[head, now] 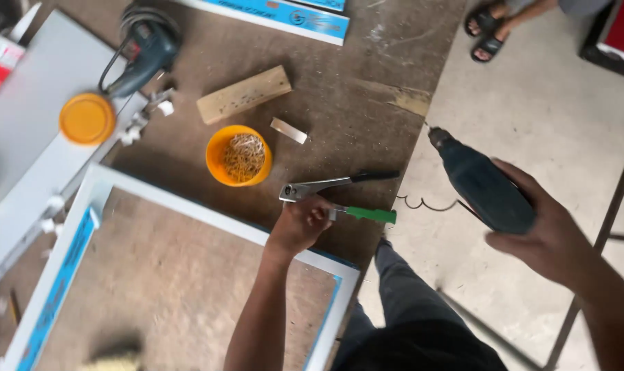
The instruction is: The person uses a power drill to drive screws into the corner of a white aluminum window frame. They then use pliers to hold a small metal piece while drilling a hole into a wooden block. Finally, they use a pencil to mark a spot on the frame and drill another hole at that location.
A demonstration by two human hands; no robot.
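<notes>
We've got two drills in view: one dark drill (pixel 482 187) gripped in our right hand (pixel 542 233), fingers wrapped around its body out past the tabletop (pixel 367 103) edge, and a second drill (pixel 143 55) lying up top. Left hand (pixel 299 223) has its fingers closed on one rivet tool (pixel 339 196) with green and black handles, just beside one orange bowl (pixel 238 155), one wood block (pixel 243 94) and one white frame (pixel 188 209).

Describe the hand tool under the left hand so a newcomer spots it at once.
On the brown workbench, just beyond the white frame's far corner, the left hand rests on a hand riveter. Beside the orange bowl, it alone has a metal head and two handles, one black, one green.
</notes>
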